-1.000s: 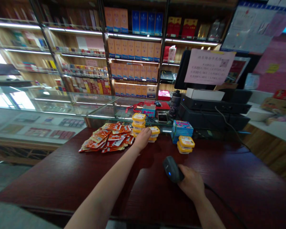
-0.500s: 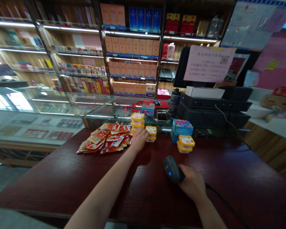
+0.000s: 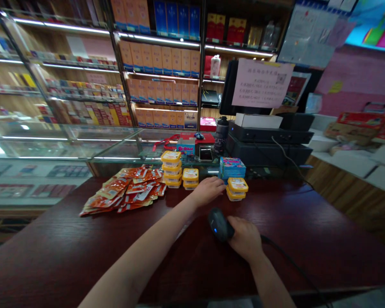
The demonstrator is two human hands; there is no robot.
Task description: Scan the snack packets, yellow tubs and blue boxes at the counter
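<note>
My right hand (image 3: 245,238) is wrapped round the handle of a black barcode scanner (image 3: 218,225) with a blue light, held over the dark wooden counter. My left hand (image 3: 209,191) reaches across with its fingers stretched out, holding nothing. Its fingertips are close to a short stack of yellow-lidded plastic tubs (image 3: 238,185); whether they touch it I cannot tell. Behind these tubs sits a pile of blue boxes (image 3: 232,167). To the left stand a taller stack of yellow-lidded tubs (image 3: 171,170) and a shorter stack (image 3: 190,179). Orange snack packets (image 3: 128,189) lie heaped beside them.
The scanner's cable (image 3: 291,259) trails right across the counter (image 3: 179,273). A glass display case (image 3: 128,147) borders the back edge, with a phone (image 3: 205,154) and a dark bottle (image 3: 221,136) on it. A monitor (image 3: 228,90) with a paper sign stands at the back right.
My left hand has left the taller tub stack and moved right to the tubs by the blue boxes. The scanner stays in my right hand. The view has turned right.
</note>
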